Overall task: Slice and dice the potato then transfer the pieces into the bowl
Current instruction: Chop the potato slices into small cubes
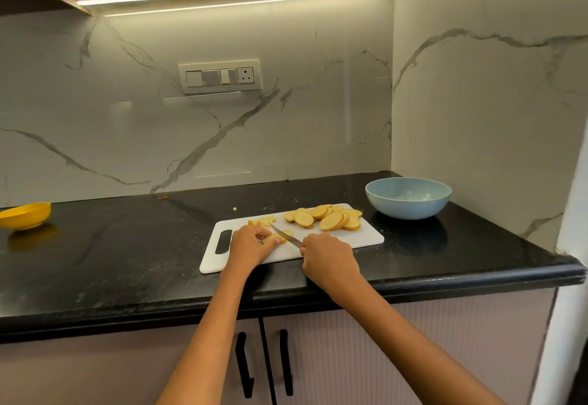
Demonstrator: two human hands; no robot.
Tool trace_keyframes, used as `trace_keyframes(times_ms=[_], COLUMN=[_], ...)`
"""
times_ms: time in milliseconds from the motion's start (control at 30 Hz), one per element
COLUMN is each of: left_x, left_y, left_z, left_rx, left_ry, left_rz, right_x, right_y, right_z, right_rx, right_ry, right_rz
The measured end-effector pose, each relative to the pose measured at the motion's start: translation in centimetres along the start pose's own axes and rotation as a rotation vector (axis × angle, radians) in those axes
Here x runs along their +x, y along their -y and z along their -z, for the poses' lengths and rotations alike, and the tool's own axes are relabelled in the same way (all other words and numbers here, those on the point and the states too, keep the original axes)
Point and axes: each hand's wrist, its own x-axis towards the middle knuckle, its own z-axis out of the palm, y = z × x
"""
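A white cutting board (pixel 366 239) lies on the black counter. Round potato slices (pixel 327 218) are heaped at its far right, and a few diced pieces (pixel 262 221) lie at its far left. My left hand (pixel 251 242) pinches a small stack of potato slices (pixel 276 238) against the board. My right hand (pixel 329 256) grips a knife handle, and the knife blade (pixel 285 235) angles up-left across that stack. A light blue bowl (pixel 408 197) stands to the right of the board, and I see nothing inside it.
A yellow bowl (pixel 24 215) sits at the far left of the counter. A stray potato bit (pixel 234 209) lies behind the board. Marble walls close in the back and right. The counter's front edge (pixel 445 283) runs just below my wrists, above cabinet doors.
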Motion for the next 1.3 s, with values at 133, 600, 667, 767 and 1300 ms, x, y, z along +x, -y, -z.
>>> trace_keyframes(times_ms=[133,600,667,767,1300], left_x=[0.3,0.0,-0.2,-0.1,0.5], left_y=[0.0,0.4,0.4,0.7,1.0], left_z=[0.1,0.0,0.0,0.0,0.2], left_rx=[-0.013,-0.022,-0.024,-0.12,-0.172], left_ry=[0.047,0.056,0.051,-0.068,-0.014], left_rz=[-0.021,-0.052,-0.056,0.015,0.109], right_x=[0.5,0.1,0.5,0.6,0.3], right_y=[0.7,0.8,0.4,-0.1,0.5], right_z=[0.1,0.1,0.0,-0.3,-0.3], right_rx=[-0.029,-0.147,-0.061,0.045,-0.024], right_ry=[0.005,-0.014,-0.002,0.013,0.011], right_rz=[0.018,0.076,0.013,-0.05,0.024])
